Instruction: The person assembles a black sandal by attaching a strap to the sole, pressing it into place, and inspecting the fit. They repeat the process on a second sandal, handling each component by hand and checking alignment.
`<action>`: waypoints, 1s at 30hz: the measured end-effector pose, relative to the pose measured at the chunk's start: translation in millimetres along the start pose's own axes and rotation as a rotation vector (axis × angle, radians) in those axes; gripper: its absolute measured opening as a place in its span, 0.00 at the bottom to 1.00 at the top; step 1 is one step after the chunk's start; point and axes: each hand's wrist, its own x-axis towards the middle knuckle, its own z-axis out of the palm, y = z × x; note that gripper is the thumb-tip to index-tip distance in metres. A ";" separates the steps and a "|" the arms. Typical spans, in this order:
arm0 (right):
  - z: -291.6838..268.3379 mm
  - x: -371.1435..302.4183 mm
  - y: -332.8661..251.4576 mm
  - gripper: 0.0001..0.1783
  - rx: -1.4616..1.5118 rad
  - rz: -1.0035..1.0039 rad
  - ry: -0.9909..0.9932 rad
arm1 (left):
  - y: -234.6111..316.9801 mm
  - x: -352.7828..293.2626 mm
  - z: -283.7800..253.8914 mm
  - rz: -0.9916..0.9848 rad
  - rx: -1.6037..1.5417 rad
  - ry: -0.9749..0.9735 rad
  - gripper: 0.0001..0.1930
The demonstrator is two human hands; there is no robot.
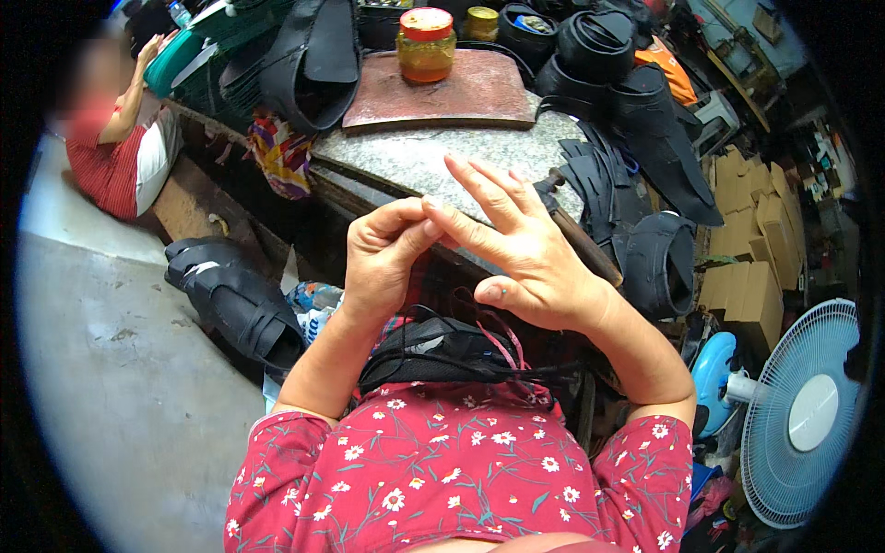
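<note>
Both my hands are raised over my lap, just short of the workbench's near edge. With thumb and forefinger pinched together, my left hand (383, 253) grips the tip of my right index finger. My right hand (530, 249) has its fingers spread and holds nothing; a tiny greenish speck shows by its thumb. Below them, black shoe pieces with loose black straps (438, 355) lie on my lap. A speckled stone slab (433, 161) sits on the bench, bearing a reddish-brown board (378, 92). On that board stands a red-lidded jar (427, 60) of amber contents.
Black sandals (318, 64) and rolled black straps (595, 46) crowd the bench's back. More sandals (235, 300) lie at left. Cut strips (599, 184) hang at the right, near cardboard (742, 295) and a blue fan (802, 415). Another person (115, 161) sits at far left.
</note>
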 end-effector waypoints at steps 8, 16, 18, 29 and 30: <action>6.5 11.0 3.8 0.43 -0.252 0.067 -0.042 | -0.9 15.4 -11.0 -0.097 0.123 0.020 0.06; -17.4 -14.9 34.1 0.43 0.165 0.191 0.338 | -6.8 33.0 -10.4 -0.099 -0.026 -0.037 0.04; -19.2 -30.6 43.0 0.45 0.324 0.245 0.569 | -4.7 37.4 -20.5 -0.076 -0.032 -0.011 0.03; 5.6 -124.2 33.7 0.23 0.196 0.597 0.501 | -43.6 56.5 -19.8 0.392 1.341 -0.189 0.19; 3.0 -130.0 31.0 0.22 0.145 0.580 0.475 | -41.3 65.5 -26.4 0.536 1.464 -0.208 0.21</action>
